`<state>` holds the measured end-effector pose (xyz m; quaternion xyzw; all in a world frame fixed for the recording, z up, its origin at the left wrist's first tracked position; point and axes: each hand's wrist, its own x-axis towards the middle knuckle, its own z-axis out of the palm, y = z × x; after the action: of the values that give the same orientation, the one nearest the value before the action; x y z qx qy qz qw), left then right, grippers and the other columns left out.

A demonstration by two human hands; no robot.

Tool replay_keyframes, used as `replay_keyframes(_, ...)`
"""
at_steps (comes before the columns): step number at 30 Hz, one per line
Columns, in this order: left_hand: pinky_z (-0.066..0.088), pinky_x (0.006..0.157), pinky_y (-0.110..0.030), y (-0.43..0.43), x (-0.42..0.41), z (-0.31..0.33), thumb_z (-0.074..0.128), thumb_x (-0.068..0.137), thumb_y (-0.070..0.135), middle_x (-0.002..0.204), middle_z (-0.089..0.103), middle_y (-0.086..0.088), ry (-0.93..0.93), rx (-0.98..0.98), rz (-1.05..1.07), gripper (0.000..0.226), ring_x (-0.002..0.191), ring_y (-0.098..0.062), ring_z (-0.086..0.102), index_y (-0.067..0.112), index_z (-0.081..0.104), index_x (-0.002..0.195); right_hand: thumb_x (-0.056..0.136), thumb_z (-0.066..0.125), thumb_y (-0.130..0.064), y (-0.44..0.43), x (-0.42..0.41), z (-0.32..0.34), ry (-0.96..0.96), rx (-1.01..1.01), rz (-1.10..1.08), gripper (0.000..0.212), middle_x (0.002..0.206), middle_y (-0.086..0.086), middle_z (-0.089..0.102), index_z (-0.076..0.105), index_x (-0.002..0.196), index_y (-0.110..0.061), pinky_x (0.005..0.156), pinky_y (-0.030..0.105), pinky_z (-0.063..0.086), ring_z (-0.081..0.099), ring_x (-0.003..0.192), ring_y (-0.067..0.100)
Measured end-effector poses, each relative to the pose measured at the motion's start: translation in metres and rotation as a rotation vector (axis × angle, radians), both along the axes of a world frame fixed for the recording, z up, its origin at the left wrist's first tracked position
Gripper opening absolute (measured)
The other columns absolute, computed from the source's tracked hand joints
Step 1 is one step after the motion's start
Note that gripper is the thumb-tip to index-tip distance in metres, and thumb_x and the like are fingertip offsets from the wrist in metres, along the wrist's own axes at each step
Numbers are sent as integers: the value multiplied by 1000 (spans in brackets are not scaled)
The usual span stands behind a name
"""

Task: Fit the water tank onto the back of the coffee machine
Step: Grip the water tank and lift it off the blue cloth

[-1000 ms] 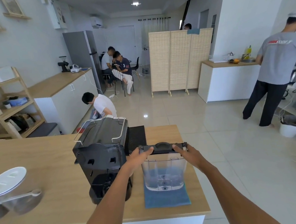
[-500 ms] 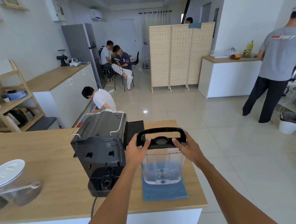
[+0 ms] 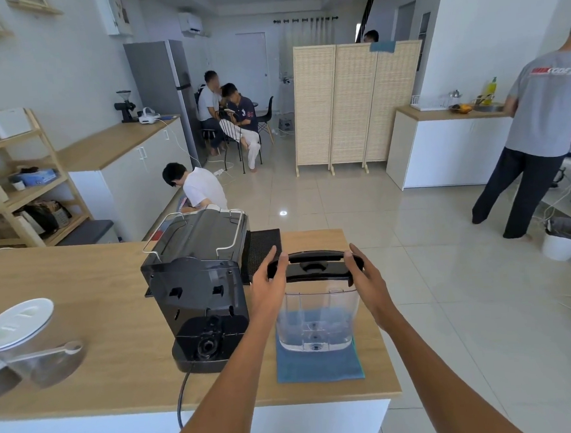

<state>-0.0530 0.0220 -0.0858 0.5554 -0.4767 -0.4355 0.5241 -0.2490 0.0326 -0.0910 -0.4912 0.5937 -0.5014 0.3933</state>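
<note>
While both hands clasp its handle | water tank (image 3: 318, 319) upright, long axis vertical | beside coffee machine (image 3: 198, 290)

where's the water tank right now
In the head view the water tank stands on a blue cloth on the counter, just right of the coffee machine, held at its black top by the left hand and right hand.

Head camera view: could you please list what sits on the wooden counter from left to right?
Clear lidded container → coffee machine → left hand → water tank on the blue cloth → right hand.
</note>
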Motion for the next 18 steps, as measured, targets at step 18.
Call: replay_keyframes(18,43,101,-53,23,31,-31,42,84,78,117,65,-6,-392,84,-261,78,112,-29,59,68,-10,142,93,38,-61,16,-7,-29,343,0,138,78,120,10,68,-4,156,-41,78,25,49,68,94,25)
